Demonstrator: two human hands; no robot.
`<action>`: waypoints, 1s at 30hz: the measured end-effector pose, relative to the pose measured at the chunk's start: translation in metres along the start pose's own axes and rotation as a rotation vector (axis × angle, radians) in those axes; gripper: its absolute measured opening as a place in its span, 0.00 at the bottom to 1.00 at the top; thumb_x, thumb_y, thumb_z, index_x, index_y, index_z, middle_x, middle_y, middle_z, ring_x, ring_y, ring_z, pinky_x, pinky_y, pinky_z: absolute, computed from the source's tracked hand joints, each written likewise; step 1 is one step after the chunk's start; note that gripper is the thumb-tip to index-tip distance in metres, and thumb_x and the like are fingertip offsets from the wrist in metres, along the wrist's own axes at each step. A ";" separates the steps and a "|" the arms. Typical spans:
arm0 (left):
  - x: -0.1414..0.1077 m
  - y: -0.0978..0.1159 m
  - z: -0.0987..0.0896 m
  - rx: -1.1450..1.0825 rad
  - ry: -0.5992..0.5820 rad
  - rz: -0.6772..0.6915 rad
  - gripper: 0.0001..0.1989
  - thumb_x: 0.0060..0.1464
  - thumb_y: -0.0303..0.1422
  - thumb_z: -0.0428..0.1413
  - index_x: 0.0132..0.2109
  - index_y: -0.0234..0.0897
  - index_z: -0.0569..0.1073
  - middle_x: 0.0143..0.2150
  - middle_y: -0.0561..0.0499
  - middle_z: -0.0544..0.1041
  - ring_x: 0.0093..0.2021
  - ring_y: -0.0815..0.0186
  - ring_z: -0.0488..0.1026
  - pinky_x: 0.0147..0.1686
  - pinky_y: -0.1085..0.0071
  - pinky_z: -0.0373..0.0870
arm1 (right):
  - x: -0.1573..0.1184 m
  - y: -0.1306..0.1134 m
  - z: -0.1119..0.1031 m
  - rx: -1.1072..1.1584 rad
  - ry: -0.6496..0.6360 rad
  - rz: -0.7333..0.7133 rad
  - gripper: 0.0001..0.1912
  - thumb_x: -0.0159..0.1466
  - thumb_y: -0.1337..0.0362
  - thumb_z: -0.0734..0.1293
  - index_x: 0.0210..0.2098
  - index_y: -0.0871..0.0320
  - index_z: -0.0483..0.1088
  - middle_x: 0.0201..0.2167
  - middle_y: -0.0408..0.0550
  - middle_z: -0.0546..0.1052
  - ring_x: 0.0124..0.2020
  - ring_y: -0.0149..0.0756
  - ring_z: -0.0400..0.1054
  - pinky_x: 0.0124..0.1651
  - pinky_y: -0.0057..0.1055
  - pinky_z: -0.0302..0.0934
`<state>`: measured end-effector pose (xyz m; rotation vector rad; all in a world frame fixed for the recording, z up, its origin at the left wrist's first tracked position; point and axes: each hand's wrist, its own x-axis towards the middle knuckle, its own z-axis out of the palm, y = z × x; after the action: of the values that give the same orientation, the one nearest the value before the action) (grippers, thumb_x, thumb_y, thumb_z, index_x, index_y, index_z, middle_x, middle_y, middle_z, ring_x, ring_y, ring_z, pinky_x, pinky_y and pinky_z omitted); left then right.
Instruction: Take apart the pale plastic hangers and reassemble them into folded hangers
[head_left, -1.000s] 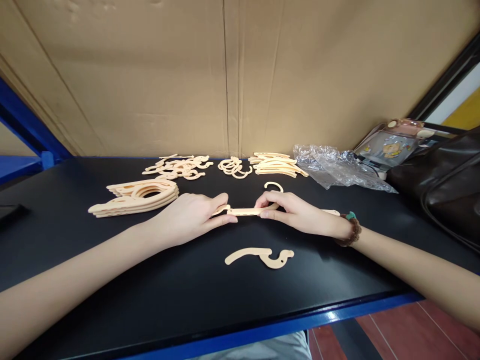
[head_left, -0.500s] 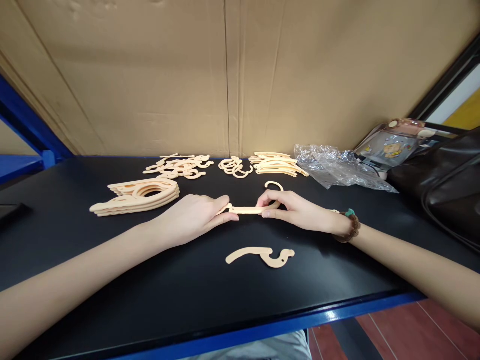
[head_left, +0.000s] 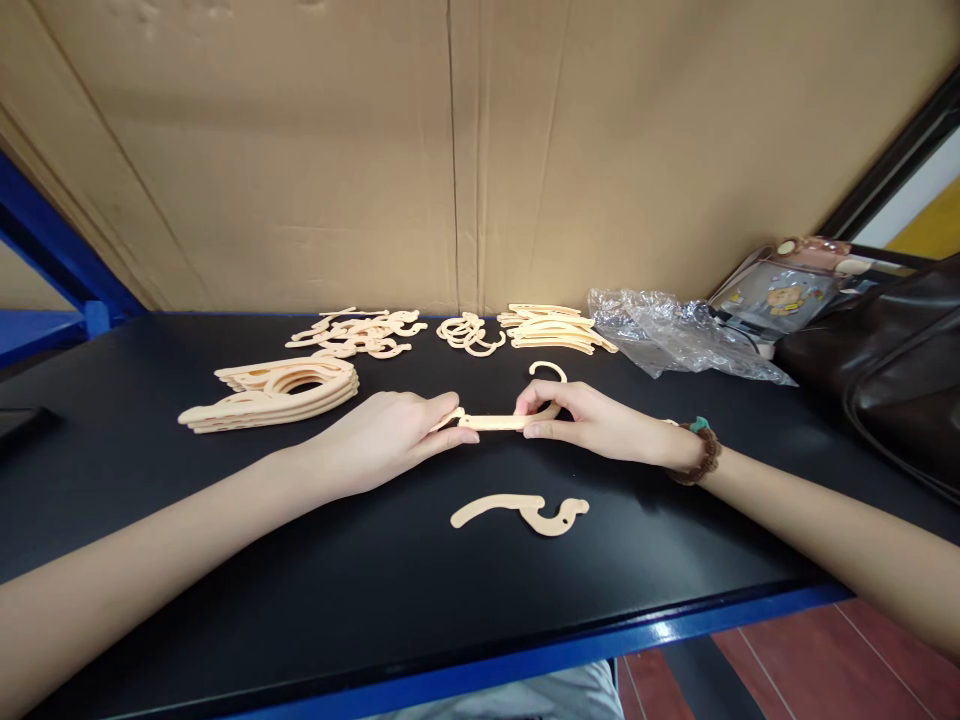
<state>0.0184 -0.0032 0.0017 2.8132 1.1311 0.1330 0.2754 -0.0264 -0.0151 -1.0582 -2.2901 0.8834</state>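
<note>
A cream plastic hanger assembly [head_left: 493,423] is held between both hands above the black table. My left hand [head_left: 397,432] pinches its left end between thumb and fingers. At the other end my right hand [head_left: 581,418] grips it, and a curved hook [head_left: 550,368] sticks up behind the fingers. Parts of the assembly are hidden by both hands. Nearer the front lies a loose piece [head_left: 517,508] made of a curved arm and a rounded section.
On the black table [head_left: 315,600], stacked hanger parts [head_left: 277,405] lie left. Behind are jumbled pieces [head_left: 367,330], hooks [head_left: 469,333] and curved arms [head_left: 555,328]. Clear plastic bags [head_left: 675,330] and a dark bag [head_left: 885,350] lie right. Cardboard [head_left: 360,150] stands behind.
The held strip has tilted slightly, so more of its flat face shows. Both hands keep nearly the same place and grip.
</note>
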 end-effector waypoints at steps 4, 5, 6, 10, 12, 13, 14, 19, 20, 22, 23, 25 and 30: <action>-0.001 0.000 0.000 0.011 -0.006 0.011 0.21 0.64 0.49 0.41 0.29 0.41 0.57 0.19 0.56 0.63 0.19 0.66 0.63 0.21 0.71 0.50 | 0.000 0.000 0.000 0.005 0.008 -0.004 0.06 0.66 0.61 0.64 0.38 0.58 0.68 0.36 0.43 0.72 0.37 0.31 0.67 0.42 0.29 0.61; -0.001 0.000 -0.001 0.011 -0.005 0.015 0.21 0.64 0.49 0.41 0.29 0.41 0.57 0.19 0.56 0.64 0.19 0.66 0.63 0.21 0.71 0.50 | 0.000 0.000 0.000 0.005 0.009 -0.005 0.06 0.66 0.61 0.64 0.39 0.58 0.68 0.36 0.43 0.73 0.37 0.31 0.68 0.42 0.29 0.61; -0.001 0.001 -0.001 0.008 -0.008 0.019 0.21 0.65 0.48 0.41 0.29 0.41 0.57 0.19 0.56 0.64 0.19 0.66 0.63 0.21 0.71 0.50 | 0.000 -0.001 0.000 0.004 0.008 -0.005 0.06 0.66 0.61 0.64 0.39 0.58 0.68 0.37 0.43 0.73 0.37 0.31 0.68 0.43 0.30 0.62; -0.002 0.002 -0.002 0.010 -0.035 0.033 0.20 0.65 0.47 0.39 0.29 0.40 0.59 0.19 0.55 0.65 0.18 0.66 0.64 0.21 0.70 0.51 | 0.000 -0.003 0.000 0.006 0.000 0.001 0.05 0.66 0.62 0.65 0.38 0.58 0.67 0.37 0.43 0.73 0.38 0.32 0.68 0.44 0.30 0.62; -0.001 0.003 -0.001 0.024 -0.042 0.041 0.21 0.65 0.47 0.38 0.29 0.40 0.60 0.20 0.54 0.66 0.19 0.65 0.65 0.21 0.70 0.52 | 0.000 -0.004 0.001 0.007 0.000 0.006 0.05 0.66 0.63 0.65 0.38 0.58 0.67 0.37 0.43 0.73 0.38 0.32 0.68 0.43 0.30 0.62; -0.001 0.003 0.000 0.032 -0.043 0.043 0.21 0.65 0.47 0.38 0.30 0.40 0.60 0.20 0.54 0.67 0.20 0.64 0.66 0.21 0.70 0.52 | 0.000 -0.005 0.001 0.007 0.000 0.010 0.05 0.66 0.63 0.65 0.38 0.58 0.67 0.36 0.43 0.73 0.38 0.31 0.68 0.43 0.30 0.62; -0.001 0.003 0.000 0.043 -0.045 0.043 0.21 0.65 0.47 0.37 0.30 0.40 0.60 0.20 0.53 0.68 0.20 0.63 0.67 0.21 0.70 0.52 | 0.000 -0.005 0.001 0.008 0.001 0.015 0.04 0.66 0.63 0.65 0.38 0.58 0.67 0.36 0.43 0.73 0.37 0.31 0.68 0.43 0.30 0.62; -0.001 0.002 0.001 0.102 -0.061 0.042 0.21 0.66 0.46 0.35 0.30 0.40 0.60 0.20 0.52 0.68 0.21 0.62 0.67 0.22 0.69 0.52 | 0.000 -0.007 0.001 0.016 0.008 0.033 0.04 0.65 0.63 0.65 0.37 0.58 0.67 0.35 0.43 0.73 0.37 0.31 0.68 0.42 0.29 0.62; -0.001 0.003 0.001 0.107 -0.065 0.045 0.21 0.66 0.46 0.35 0.30 0.40 0.60 0.20 0.52 0.68 0.21 0.62 0.67 0.22 0.69 0.52 | 0.000 -0.007 0.001 0.020 0.009 0.037 0.04 0.65 0.64 0.66 0.36 0.58 0.67 0.35 0.42 0.73 0.37 0.30 0.68 0.42 0.28 0.61; -0.002 0.003 0.000 0.122 -0.078 0.052 0.21 0.66 0.45 0.35 0.30 0.40 0.60 0.20 0.52 0.68 0.21 0.61 0.67 0.22 0.69 0.52 | 0.000 -0.008 0.001 0.026 0.006 0.045 0.04 0.65 0.64 0.66 0.36 0.58 0.68 0.35 0.42 0.73 0.37 0.30 0.68 0.42 0.28 0.61; -0.002 0.004 -0.001 0.134 -0.082 0.057 0.21 0.66 0.45 0.35 0.30 0.40 0.60 0.20 0.52 0.68 0.21 0.61 0.67 0.22 0.69 0.51 | 0.000 -0.008 0.001 0.029 0.004 0.048 0.04 0.65 0.64 0.66 0.36 0.59 0.68 0.35 0.42 0.73 0.37 0.30 0.68 0.42 0.28 0.61; -0.002 0.005 -0.001 0.161 -0.082 0.070 0.21 0.66 0.44 0.36 0.30 0.40 0.61 0.19 0.52 0.66 0.20 0.61 0.67 0.22 0.69 0.50 | 0.000 -0.009 0.001 0.032 -0.001 0.052 0.04 0.65 0.64 0.66 0.37 0.59 0.68 0.35 0.42 0.73 0.37 0.30 0.68 0.42 0.28 0.61; -0.002 0.008 0.000 0.240 -0.095 0.090 0.22 0.67 0.42 0.34 0.32 0.38 0.65 0.20 0.51 0.69 0.20 0.61 0.67 0.22 0.68 0.49 | -0.001 -0.010 0.001 0.032 -0.006 0.044 0.04 0.65 0.64 0.66 0.37 0.59 0.68 0.34 0.42 0.73 0.36 0.30 0.67 0.41 0.27 0.60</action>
<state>0.0219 -0.0104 0.0030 3.0419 1.0655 -0.1366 0.2701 -0.0322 -0.0087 -1.0974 -2.2574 0.9387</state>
